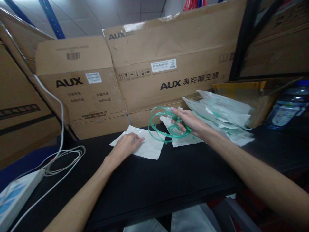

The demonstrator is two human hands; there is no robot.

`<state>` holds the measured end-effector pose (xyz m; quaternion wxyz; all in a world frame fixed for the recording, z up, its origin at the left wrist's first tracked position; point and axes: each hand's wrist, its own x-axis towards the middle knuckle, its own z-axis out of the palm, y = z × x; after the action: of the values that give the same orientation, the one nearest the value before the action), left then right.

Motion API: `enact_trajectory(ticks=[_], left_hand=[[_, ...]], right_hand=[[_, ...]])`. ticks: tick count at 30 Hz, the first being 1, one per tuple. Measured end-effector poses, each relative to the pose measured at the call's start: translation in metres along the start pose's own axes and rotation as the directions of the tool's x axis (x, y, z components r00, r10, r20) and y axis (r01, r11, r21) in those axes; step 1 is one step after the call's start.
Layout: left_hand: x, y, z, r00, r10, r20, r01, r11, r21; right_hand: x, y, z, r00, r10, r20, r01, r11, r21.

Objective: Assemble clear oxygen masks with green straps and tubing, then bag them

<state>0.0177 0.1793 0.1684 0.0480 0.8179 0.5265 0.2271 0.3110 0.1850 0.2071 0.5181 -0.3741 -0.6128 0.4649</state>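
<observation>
The coil of tubing [159, 127] in my right hand [190, 122] is translucent mint green. The pouch [147, 146] under my left hand [125, 145] is plain white. The table [169, 174] is matte black. The stack of packets [222, 112] is milky white with green showing through. The cardboard boxes [169, 80] are brown, printed with black AUX lettering and carrying small white labels. The cable [62, 154] is white, and the power strip [14, 196] is white with pale blue markings. The carton [238, 87] is mustard yellow. The bottle [287, 109] has a blue and white label. The beams [51, 17] are bright blue.
</observation>
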Motion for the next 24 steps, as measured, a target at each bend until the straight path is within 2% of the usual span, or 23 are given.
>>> enact_trajectory(ticks=[2,4,7,11,13,15,16,18,19,21,24], left_hand=[[-0.001,0.005,0.01,0.996,0.09,0.004,-0.089,0.995,-0.044],[-0.002,0.01,0.02,0.977,0.203,0.067,-0.194,0.974,-0.12],[-0.002,0.012,0.028,0.953,0.268,0.143,-0.225,0.939,-0.262],[0.002,0.013,0.021,0.989,0.128,0.079,-0.078,0.884,-0.461],[0.004,0.018,0.015,0.995,0.037,0.092,0.025,0.804,-0.595],[0.006,0.025,0.009,0.979,-0.013,0.204,0.166,0.634,-0.755],[0.006,0.029,0.006,0.963,-0.024,0.267,0.241,0.516,-0.822],[0.004,0.036,0.004,0.94,-0.041,0.338,0.334,0.311,-0.89],[0.003,0.038,0.003,0.943,-0.052,0.328,0.329,0.273,-0.904],[0.001,0.042,0.004,0.96,-0.08,0.268,0.28,0.265,-0.923],[0.001,0.043,0.009,0.973,-0.132,0.189,0.22,0.281,-0.934]], right_hand=[[0.0,0.0,0.0,1.0,0.005,0.01,-0.005,1.0,0.013],[0.0,-0.001,0.0,0.999,0.024,0.029,-0.025,0.999,0.044],[-0.001,-0.004,0.0,0.994,0.069,0.088,-0.081,0.988,0.13],[-0.005,-0.01,0.002,0.977,0.061,0.205,-0.103,0.973,0.204],[-0.007,-0.009,0.006,0.975,0.052,0.214,-0.094,0.978,0.188],[-0.009,-0.006,0.011,0.984,0.037,0.173,-0.062,0.988,0.141],[-0.01,-0.003,0.014,0.989,0.017,0.145,-0.033,0.993,0.11],[-0.011,0.003,0.02,0.995,-0.036,0.094,0.032,0.998,0.045],[-0.011,0.006,0.023,0.996,-0.057,0.075,0.055,0.998,0.021],[-0.012,0.012,0.029,0.997,-0.059,0.053,0.059,0.998,0.015],[-0.013,0.017,0.034,0.998,0.016,0.062,-0.022,0.995,0.1]])
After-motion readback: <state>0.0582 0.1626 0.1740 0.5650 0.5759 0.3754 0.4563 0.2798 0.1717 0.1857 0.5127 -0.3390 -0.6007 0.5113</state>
